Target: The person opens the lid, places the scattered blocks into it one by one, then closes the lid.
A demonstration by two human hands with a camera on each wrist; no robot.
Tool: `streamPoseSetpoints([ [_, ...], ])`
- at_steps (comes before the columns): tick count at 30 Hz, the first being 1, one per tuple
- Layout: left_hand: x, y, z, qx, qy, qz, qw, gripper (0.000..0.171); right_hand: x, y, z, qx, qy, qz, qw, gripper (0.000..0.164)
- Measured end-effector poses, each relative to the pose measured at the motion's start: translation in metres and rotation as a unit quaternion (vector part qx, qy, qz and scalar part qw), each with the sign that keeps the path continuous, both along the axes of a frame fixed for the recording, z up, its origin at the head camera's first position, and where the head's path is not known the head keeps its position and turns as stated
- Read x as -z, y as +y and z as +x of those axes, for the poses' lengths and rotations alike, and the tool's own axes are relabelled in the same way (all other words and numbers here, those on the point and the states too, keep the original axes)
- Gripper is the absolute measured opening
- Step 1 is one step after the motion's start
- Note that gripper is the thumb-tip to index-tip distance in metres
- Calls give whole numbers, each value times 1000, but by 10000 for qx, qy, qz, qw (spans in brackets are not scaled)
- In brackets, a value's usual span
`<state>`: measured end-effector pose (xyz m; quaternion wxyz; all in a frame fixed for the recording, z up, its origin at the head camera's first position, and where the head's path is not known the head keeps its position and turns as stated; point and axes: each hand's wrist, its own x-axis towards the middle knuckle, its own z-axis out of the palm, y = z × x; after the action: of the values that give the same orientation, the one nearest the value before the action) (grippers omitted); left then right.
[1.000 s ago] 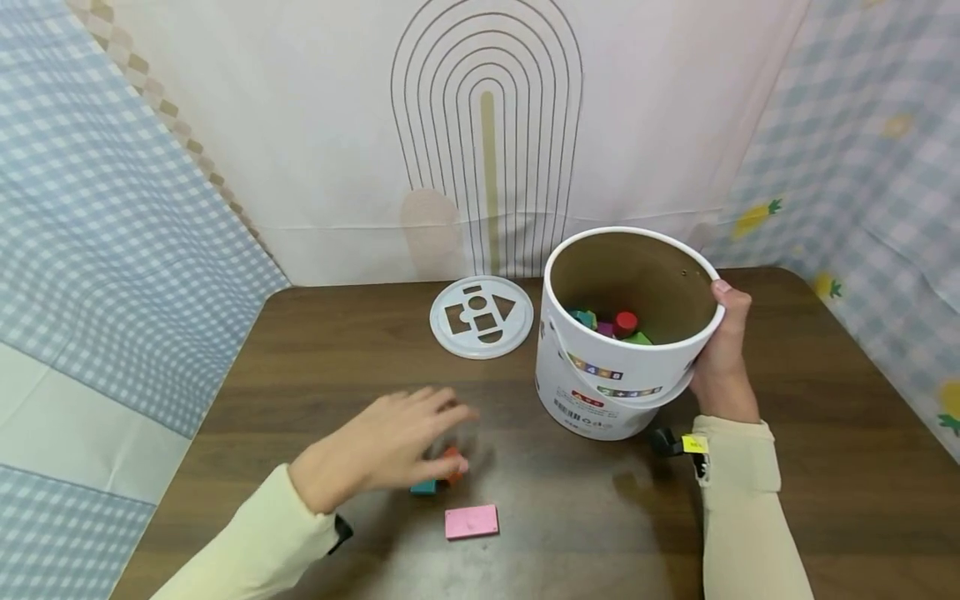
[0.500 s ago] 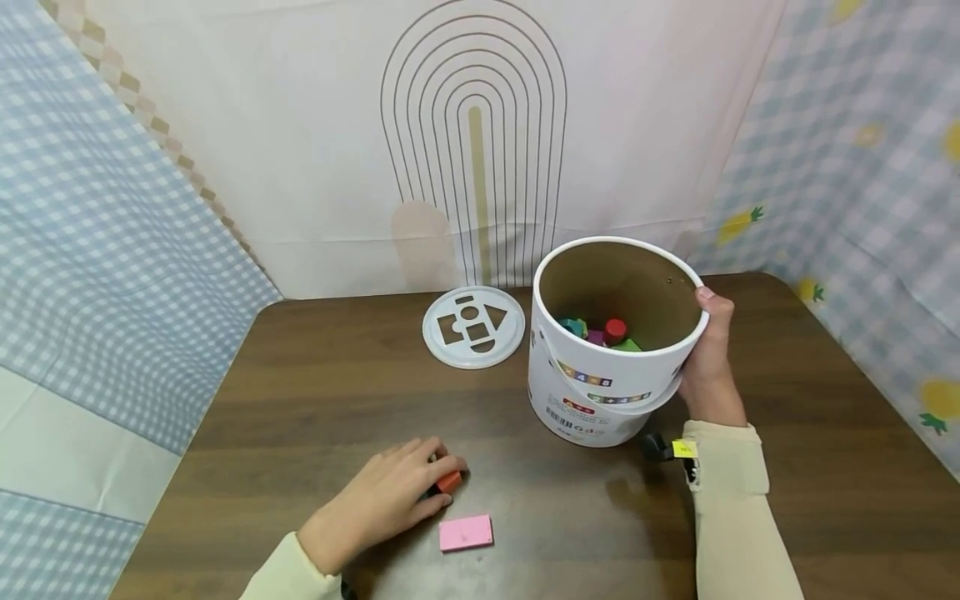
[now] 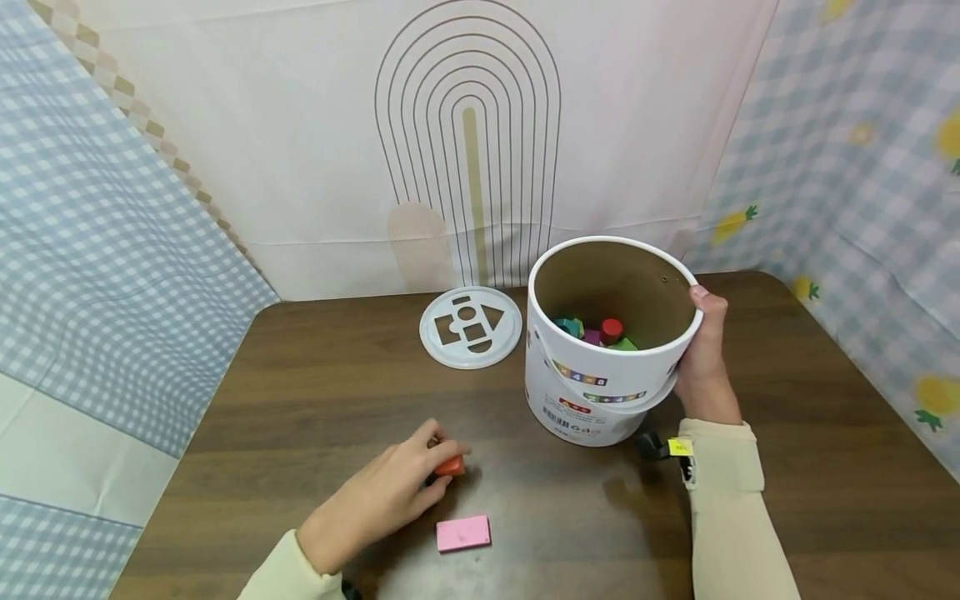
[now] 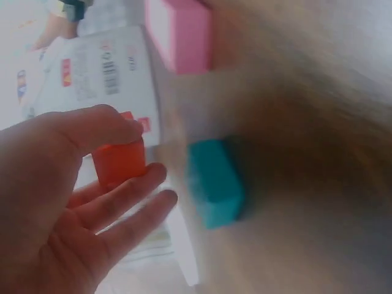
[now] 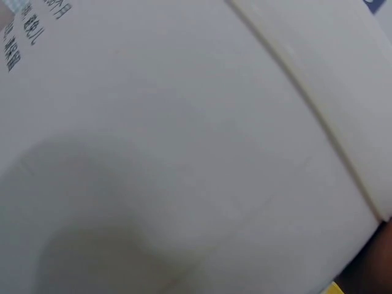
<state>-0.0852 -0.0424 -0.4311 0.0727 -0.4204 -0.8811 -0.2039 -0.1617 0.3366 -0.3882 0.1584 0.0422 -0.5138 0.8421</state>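
Observation:
My left hand (image 3: 378, 500) pinches an orange-red block (image 3: 452, 466) between thumb and fingers, low over the table. In the left wrist view a teal block (image 4: 214, 184) lies on the table just beyond the fingertips; from the head it is hidden by the hand. A pink rectangular block (image 3: 463, 533) lies nearer the table's front, right of that hand. On the right, my right hand (image 3: 708, 358) grips the side of a white bucket (image 3: 542, 367), thumb at the rim. Several colored blocks, including a red cylinder (image 3: 611, 330), lie inside. The bucket's white wall fills the right wrist view.
A round white lid (image 3: 444, 353) with shaped cut-outs lies at the back of the brown wooden table (image 3: 315, 375), left of the bucket. A pale printed cloth (image 3: 315, 167) hangs behind the table, with checked cloth on both sides.
My left hand has come down onto the orange-red block, and its fingers have closed around it. My right hand keeps its hold on the bucket. The head view has shifted slightly.

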Motion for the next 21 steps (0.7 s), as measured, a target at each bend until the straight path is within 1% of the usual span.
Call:
streamPoseSetpoints([
  [4, -18, 10, -4, 170, 92, 310, 9993, 37, 0, -1, 0, 63, -10, 61, 10000, 49],
  [6, -30, 16, -7, 227, 208, 397, 9987, 38, 0, 0, 1, 94, -17, 76, 9999, 49],
  [9, -52, 28, -15, 357, 386, 682, 9963, 39, -1, 0, 2, 135, -28, 99, 9999, 49],
  [13, -84, 46, -26, 547, 602, 1182, 9896, 40, -1, 0, 2, 213, -36, 211, 9995, 49],
  [16, -106, 63, -35, 685, 684, 1532, 9834, 41, 0, 0, 1, 206, 10, 262, 9994, 51],
  [19, -125, 85, -46, 879, 716, 1822, 9767, 42, -1, 0, 1, 172, 27, 232, 9996, 51],
  [21, -133, 102, -54, 991, 703, 1934, 9736, 43, -1, 0, 1, 126, 34, 132, 9998, 51],
])
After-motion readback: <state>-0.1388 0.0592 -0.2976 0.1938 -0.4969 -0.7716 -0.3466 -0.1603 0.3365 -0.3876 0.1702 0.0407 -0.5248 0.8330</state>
